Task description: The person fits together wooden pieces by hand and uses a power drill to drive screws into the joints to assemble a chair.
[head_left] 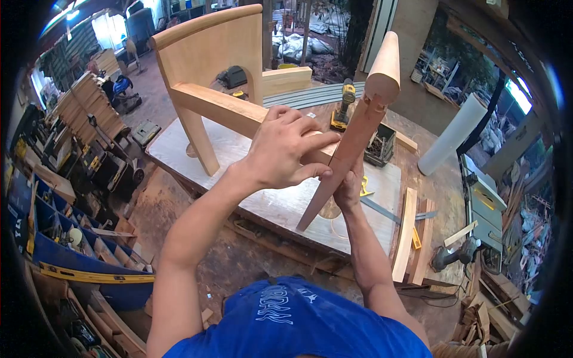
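Observation:
A pale wooden chair-like frame stands on the white-topped workbench (274, 210). Its curved panel (209, 45) rises at the far left, and a long rail (224, 107) runs from there towards a darker wooden post (340, 161). The post leans, with a rounded piece (383, 71) at its top. My left hand (286, 146) grips the rail close to where it meets the post, fingers over the top and thumb by the post. Behind the post, my right hand (349, 186) is closed round it; most of its fingers are hidden.
A yellow drill (344, 107) and a box of small parts (380, 146) stand behind the post. At the right lie a square's blade (382, 210), wooden strips (404, 235) and another power tool (455, 253). A blue divided bin (89, 250) is at lower left.

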The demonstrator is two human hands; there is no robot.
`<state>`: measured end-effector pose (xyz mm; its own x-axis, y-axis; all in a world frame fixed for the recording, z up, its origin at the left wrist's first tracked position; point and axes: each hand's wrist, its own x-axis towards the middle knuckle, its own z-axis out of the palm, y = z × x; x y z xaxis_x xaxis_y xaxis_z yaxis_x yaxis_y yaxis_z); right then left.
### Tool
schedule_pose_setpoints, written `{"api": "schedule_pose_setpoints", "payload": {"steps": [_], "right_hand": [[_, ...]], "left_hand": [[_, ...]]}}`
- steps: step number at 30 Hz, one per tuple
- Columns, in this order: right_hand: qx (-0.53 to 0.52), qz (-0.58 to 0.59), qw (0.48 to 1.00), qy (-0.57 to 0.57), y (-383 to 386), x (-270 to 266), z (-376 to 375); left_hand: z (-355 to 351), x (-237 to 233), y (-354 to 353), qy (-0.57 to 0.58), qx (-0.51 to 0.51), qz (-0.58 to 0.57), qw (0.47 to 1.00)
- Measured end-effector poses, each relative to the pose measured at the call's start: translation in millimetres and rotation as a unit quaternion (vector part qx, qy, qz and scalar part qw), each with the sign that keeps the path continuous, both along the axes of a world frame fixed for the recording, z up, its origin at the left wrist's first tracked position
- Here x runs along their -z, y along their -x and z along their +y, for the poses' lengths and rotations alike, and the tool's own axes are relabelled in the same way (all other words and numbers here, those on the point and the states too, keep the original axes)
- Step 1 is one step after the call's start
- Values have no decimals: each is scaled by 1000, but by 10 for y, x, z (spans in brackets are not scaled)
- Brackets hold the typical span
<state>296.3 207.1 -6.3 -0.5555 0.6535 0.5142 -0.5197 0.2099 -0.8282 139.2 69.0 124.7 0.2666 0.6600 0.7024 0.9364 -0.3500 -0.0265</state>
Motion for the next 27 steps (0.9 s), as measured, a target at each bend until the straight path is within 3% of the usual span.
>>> {"api": "schedule_pose_setpoints", "payload": {"steps": [12,20,27], "right_hand": [[98,29,993,-58,66,33,-35],[40,24,998,-45,53,16,-53],[90,37,993,-64,100,103,-5]], "left_hand": [[25,16,0,-7,-7,-32,999],[12,-10,-2,5,-2,-41,999],[27,2,-8,21,-10,-53,998]]}}
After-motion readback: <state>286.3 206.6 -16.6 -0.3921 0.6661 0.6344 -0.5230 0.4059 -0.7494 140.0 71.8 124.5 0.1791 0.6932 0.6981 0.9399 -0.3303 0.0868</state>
